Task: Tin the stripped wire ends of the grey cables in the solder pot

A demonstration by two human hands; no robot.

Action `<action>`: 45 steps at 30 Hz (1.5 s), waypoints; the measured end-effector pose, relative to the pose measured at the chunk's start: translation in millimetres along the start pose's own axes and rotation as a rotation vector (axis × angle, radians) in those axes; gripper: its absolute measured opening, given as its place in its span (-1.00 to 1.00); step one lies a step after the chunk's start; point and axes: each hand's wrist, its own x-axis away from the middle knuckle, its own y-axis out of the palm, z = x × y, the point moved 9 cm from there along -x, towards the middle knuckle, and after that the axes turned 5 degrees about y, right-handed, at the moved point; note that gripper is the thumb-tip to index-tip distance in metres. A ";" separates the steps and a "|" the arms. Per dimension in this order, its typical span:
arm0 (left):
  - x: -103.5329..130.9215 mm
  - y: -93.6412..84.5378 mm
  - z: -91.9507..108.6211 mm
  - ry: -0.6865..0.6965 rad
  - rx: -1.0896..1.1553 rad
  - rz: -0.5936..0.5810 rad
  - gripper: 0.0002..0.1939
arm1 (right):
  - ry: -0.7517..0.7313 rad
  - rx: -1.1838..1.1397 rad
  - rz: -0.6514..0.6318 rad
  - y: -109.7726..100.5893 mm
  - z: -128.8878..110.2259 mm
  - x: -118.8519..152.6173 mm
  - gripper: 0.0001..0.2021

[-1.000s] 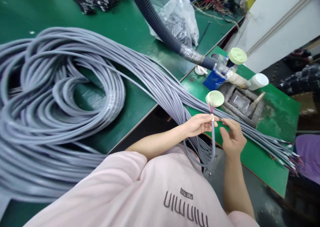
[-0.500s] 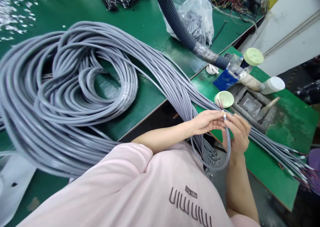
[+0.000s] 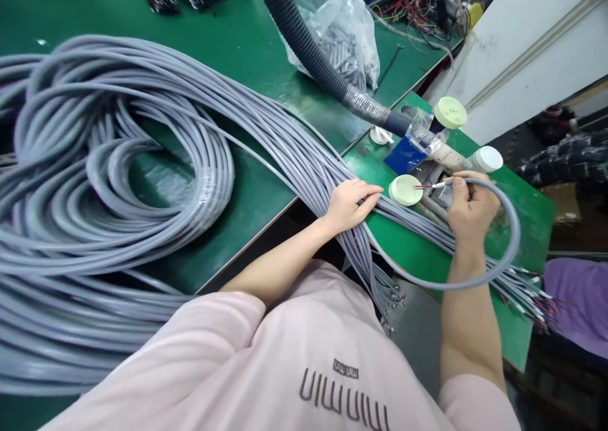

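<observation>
A grey cable [image 3: 512,228] is pinched near its end in my right hand [image 3: 472,206]; it loops out to the right and back below the hand. Its thin bare wires point left, their tips at the pale green round container [image 3: 405,190]. My left hand [image 3: 352,204] rests over the long bundle of grey cables [image 3: 304,158], fingers extended to the right and nothing held in them. The bundle runs from the big coil [image 3: 209,184] on the left across to the right, where its ends show coloured wires.
A black ribbed hose [image 3: 313,51] comes down to a blue piece [image 3: 403,157] near a white cup [image 3: 488,159] and a green-lidded jar [image 3: 450,112]. Behind lies a plastic bag [image 3: 361,38]. A person in purple [image 3: 577,298] is at the right.
My hands have moved apart. The left let go of the cable and moved left onto the bundle; the right turned the cable end toward the pale green container. The whole view has shifted.
</observation>
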 end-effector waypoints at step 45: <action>3.4 -0.4 4.6 0.054 -0.108 -0.003 -0.81 | 0.232 0.430 -0.019 -37.8 122.5 -16.8 -0.74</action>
